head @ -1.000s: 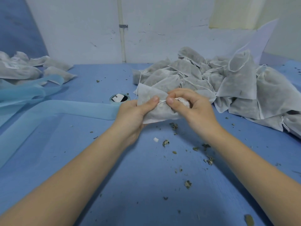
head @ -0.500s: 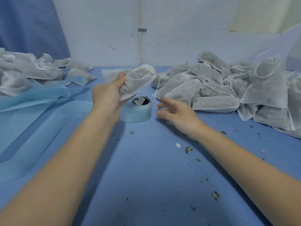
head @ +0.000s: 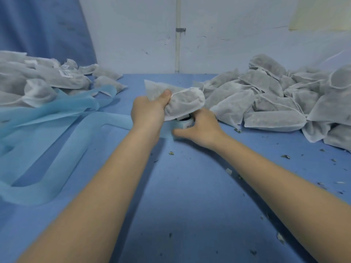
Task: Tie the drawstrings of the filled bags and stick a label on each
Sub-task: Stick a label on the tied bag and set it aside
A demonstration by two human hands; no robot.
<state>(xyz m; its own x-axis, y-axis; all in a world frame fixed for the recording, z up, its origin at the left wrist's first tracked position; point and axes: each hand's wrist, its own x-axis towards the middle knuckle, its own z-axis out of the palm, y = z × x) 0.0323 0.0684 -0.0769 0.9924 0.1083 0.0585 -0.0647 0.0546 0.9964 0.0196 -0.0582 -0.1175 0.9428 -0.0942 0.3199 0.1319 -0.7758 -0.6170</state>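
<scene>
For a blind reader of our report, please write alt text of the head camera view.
The left hand holds a tied white bag over a label roll that the right hand reaches around. On the blue table, filled bags are piled at the right and labelled ones at the left.

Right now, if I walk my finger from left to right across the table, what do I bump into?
Pile of labelled bags → loose blue strips → left hand holding a tied bag → right hand at the label roll → big pile of bags.
</scene>
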